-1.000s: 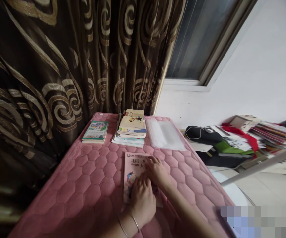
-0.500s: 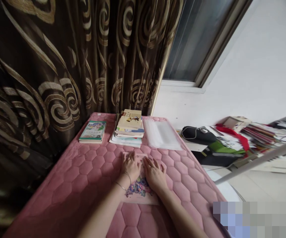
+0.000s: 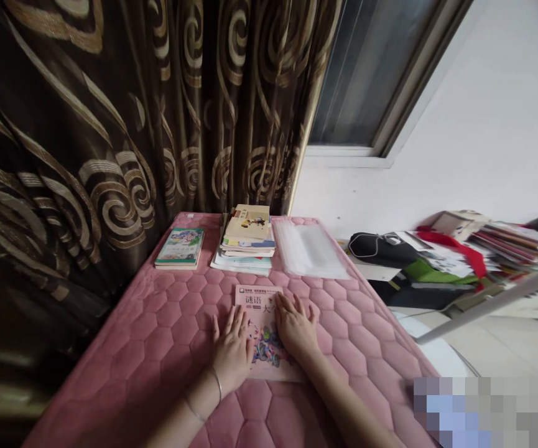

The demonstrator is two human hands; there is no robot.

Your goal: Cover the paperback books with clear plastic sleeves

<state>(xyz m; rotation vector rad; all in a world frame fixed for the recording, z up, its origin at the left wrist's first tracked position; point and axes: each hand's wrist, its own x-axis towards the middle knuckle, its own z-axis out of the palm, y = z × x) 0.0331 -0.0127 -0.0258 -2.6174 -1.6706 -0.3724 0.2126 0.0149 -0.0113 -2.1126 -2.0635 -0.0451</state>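
A pale pink book [image 3: 265, 367] with a cartoon picture and Chinese characters on its cover lies flat on the quilted pink mattress [image 3: 166, 336]. Along its left edge rests my left hand [image 3: 232, 348], fingers spread, partly over the mattress. My right hand [image 3: 295, 326] lies flat on the upper right of the cover, fingers stretched out, hiding part of the title. Neither hand grips anything. A thin bracelet and a band circle my left wrist and forearm.
Toward the back stand a small stack of green-edged books [image 3: 180, 247], a taller pile of books [image 3: 245, 239] and clear plastic sheets [image 3: 313, 249]. Behind hangs a patterned curtain [image 3: 194, 124]. On the right are a black pouch [image 3: 383, 249], papers and a slanted white bar [image 3: 492, 302].
My left hand has slid down and left off the cover's top, uncovering part of the title. My right hand stays on the cover. The view has shifted slightly.
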